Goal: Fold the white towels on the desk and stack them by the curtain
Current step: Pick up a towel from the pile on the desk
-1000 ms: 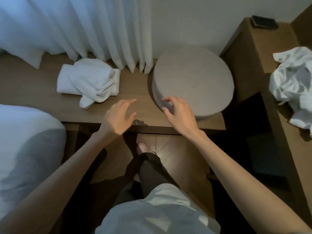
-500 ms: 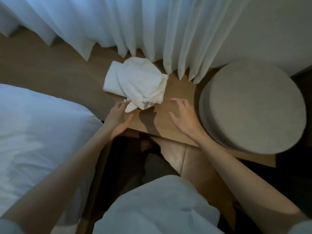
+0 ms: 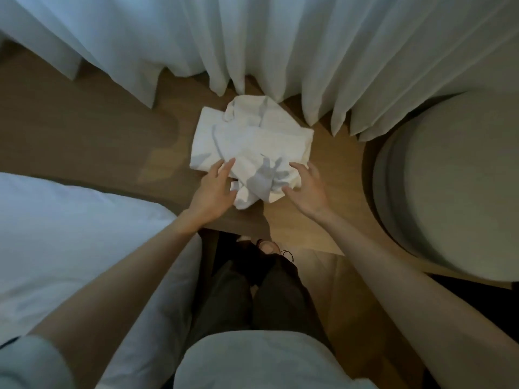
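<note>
A pale curtain (image 3: 252, 37) is seen hanging in folds across the whole far side. White bedding on a bed (image 3: 70, 234) fills the left, and a round stool (image 3: 455, 186) is set at the right. Between them the wooden desk (image 3: 98, 130) is laid out, its far edge met by the curtain hem.

The white towels (image 3: 252, 136) are found on the desk just beside the hem, in 1 heap. A flatter, squared layer appears to lie underneath, with a rumpled layer bunched on top and spilling toward the near edge. How many towels are in the heap cannot be told.

The left hand (image 3: 213, 192) and the right hand (image 3: 307, 192) are placed at the near corners of the heap, 1 on each side. Both are spread, with fingers fairly straight, and nothing is gripped by either. The left fingertips overlap the cloth edge. Whether the right hand touches the cloth cannot be told.

The step in hand is judged to be reaching for the rumpled layer. Next, its loose near edge would need to be pinched by both hands, lifted off the squared layer and spread flat for folding.
</note>
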Demonstrator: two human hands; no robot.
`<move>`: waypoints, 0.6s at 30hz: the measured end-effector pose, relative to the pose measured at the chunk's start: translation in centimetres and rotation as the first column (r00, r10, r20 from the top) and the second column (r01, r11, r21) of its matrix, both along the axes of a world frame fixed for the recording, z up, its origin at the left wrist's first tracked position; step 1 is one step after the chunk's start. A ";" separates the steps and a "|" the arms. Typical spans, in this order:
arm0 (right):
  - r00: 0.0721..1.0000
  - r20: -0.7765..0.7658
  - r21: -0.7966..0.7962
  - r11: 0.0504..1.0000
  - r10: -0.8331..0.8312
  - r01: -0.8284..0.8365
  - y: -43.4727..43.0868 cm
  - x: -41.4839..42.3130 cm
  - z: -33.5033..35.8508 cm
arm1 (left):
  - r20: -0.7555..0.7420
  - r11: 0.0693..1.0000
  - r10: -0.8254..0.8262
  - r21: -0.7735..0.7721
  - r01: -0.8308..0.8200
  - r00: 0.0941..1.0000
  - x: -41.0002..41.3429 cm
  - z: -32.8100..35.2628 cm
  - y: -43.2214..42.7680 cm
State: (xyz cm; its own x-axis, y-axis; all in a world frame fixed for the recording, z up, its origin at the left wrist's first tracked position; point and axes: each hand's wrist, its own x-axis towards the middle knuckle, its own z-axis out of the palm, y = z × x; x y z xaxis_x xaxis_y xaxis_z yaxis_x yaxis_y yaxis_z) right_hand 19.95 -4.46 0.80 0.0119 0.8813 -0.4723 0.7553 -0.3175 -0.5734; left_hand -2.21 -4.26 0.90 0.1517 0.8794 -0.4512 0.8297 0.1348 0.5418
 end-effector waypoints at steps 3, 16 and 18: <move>1.000 0.009 -0.033 0.999 -0.028 0.029 1.4 -1.3 -3.2 | 0.035 0.996 -0.087 0.015 0.087 0.996 -0.4 -3.0 2.8; 0.986 0.042 0.103 0.982 -0.164 0.159 3.1 -2.5 -17.7 | -0.164 0.928 -0.355 0.053 0.368 0.920 1.6 -17.9 9.3; 0.981 0.069 0.174 0.970 -0.182 0.168 3.2 -2.4 -18.8 | -0.174 0.934 -0.307 0.132 0.331 0.935 1.9 -18.6 9.6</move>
State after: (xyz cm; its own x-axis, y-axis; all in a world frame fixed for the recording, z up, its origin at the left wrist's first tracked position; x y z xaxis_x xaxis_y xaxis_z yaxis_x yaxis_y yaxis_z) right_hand 17.53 -1.28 -18.00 0.2065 0.9282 -0.3096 0.7443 -0.3544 -0.5661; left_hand -0.32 5.34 -17.74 0.3782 0.8567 -0.3507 0.8871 -0.2272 0.4017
